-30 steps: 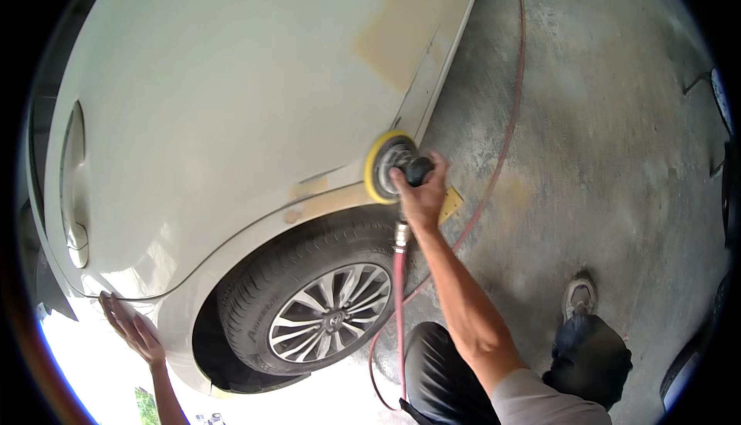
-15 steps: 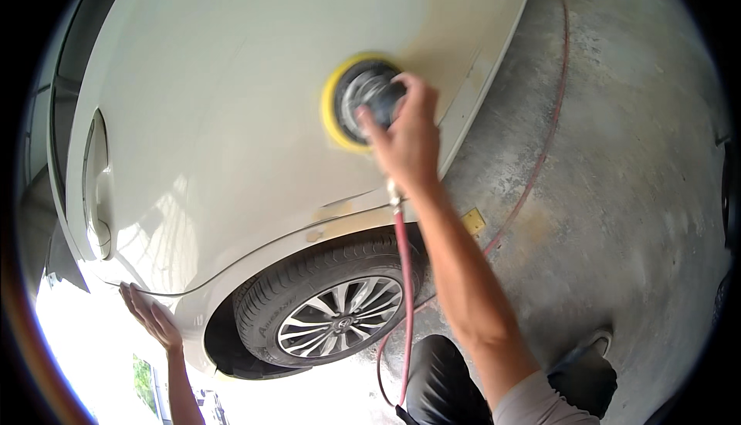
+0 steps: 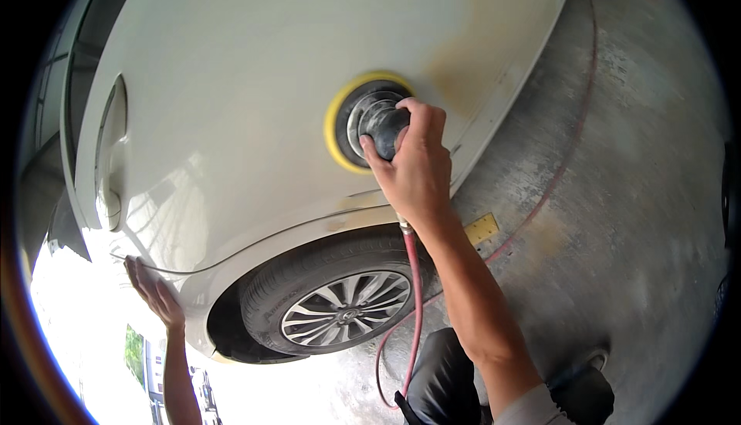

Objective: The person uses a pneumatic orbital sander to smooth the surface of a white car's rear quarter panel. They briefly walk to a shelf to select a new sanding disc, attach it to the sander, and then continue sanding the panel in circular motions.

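A black air sander [image 3: 378, 122] with a yellow pad edge lies flat against the pale car door [image 3: 255, 62], above the rear wheel arch. My right hand [image 3: 417, 159] is wrapped round the sander's body, the thumb on its near-left side. From its rear end a red air hose [image 3: 416, 286] hangs past the wheel [image 3: 347, 309]. At the lower left, my left hand [image 3: 158, 295] rests flat on the car's body beside the panel seam, fingers stretched out and holding nothing. The door handle [image 3: 112, 155] lies above that hand.
Tan patches [image 3: 471, 47] mark the panel towards the sill. A yellow block [image 3: 482, 229] lies on the grey concrete floor [image 3: 617, 216] near the tyre. More red hose [image 3: 567, 155] runs along the floor. My bent knee [image 3: 441, 382] is below the wheel.
The view has shifted slightly. Over the door, the sander in my right hand has moved towards the wheel arch. My left hand keeps its place on the body.
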`<control>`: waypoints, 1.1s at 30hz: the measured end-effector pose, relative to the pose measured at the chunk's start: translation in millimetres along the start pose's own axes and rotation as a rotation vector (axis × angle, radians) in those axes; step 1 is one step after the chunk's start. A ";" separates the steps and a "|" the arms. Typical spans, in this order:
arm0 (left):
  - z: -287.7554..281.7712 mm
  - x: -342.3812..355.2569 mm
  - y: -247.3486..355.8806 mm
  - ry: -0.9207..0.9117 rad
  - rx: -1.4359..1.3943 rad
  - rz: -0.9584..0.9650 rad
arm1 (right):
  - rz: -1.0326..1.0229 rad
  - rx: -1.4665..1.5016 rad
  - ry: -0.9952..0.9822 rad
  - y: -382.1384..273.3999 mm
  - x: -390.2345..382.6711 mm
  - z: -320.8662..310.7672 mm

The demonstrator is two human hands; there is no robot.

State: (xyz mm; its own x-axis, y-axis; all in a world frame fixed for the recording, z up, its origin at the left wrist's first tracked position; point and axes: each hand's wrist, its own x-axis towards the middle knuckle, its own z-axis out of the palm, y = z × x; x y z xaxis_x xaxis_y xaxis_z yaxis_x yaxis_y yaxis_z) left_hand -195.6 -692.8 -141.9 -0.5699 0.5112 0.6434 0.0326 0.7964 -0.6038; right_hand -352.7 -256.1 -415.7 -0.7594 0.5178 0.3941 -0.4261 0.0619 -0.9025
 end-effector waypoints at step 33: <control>6.7 3.6 3.3 0.055 -0.061 0.023 | 0.255 0.176 0.198 101.0 -25.2 -6.0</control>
State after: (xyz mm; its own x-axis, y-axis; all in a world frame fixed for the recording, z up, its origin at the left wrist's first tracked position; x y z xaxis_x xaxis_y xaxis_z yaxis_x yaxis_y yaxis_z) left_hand -203.0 -690.4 -144.8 -0.5228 0.5448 0.6557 0.0958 0.8018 -0.5898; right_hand -373.7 -257.8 -517.9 -0.7494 0.6540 0.1030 -0.3262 -0.2293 -0.9171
